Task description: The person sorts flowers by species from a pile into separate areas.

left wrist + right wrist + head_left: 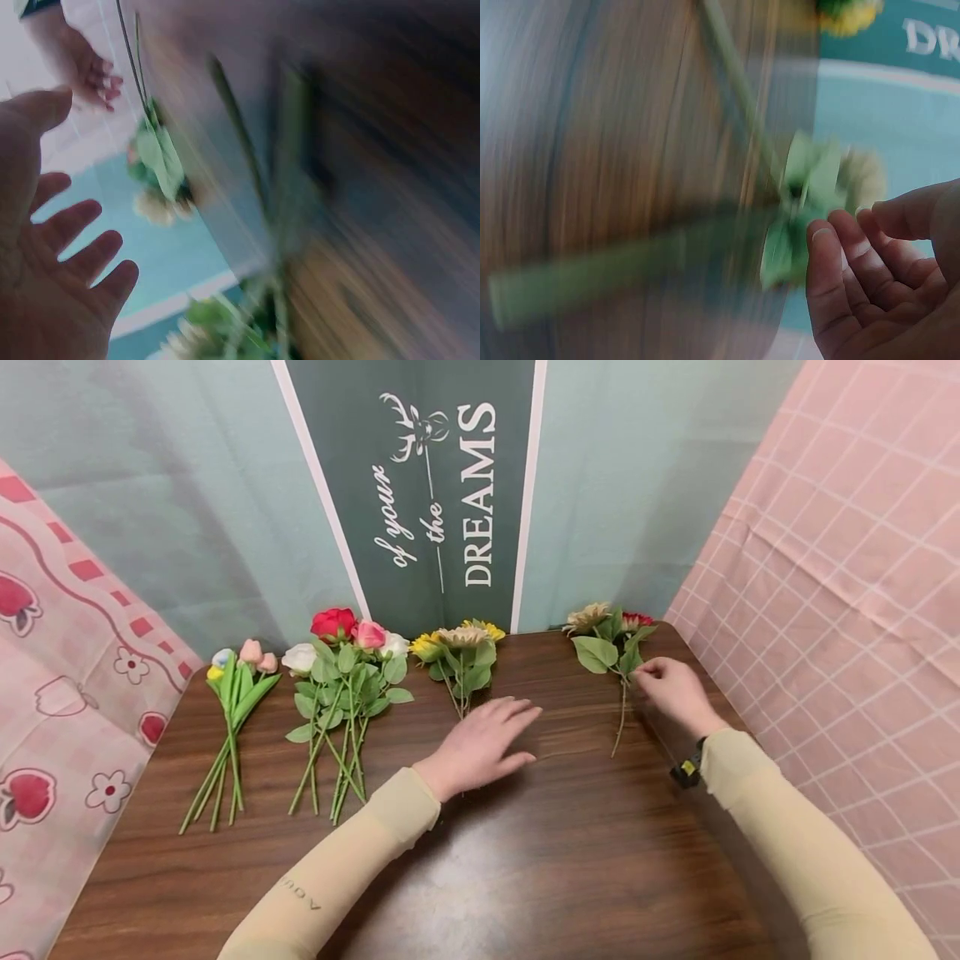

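My right hand (671,692) is at the right of the table, beside a beige flower (587,617) and a red flower (637,621) with leafy stems. In the right wrist view its fingers (829,277) are loosely bent right at the leaves (810,169), with no stem between fingers and thumb. Two stems spread from these leaves, one blurred close to the camera. My left hand (480,745) is spread palm down over the lower stems of a bunch with a beige flower (463,637) and yellow flowers (426,647). Its fingers (94,251) are apart and hold nothing.
Farther left lie a bunch of red, pink and white roses (333,625) and a bunch of tulips (251,653) with crossed green stems. Fabric backdrops (630,485) stand behind the brown wooden table (525,860), with a pink checked cloth (847,568) at the right.
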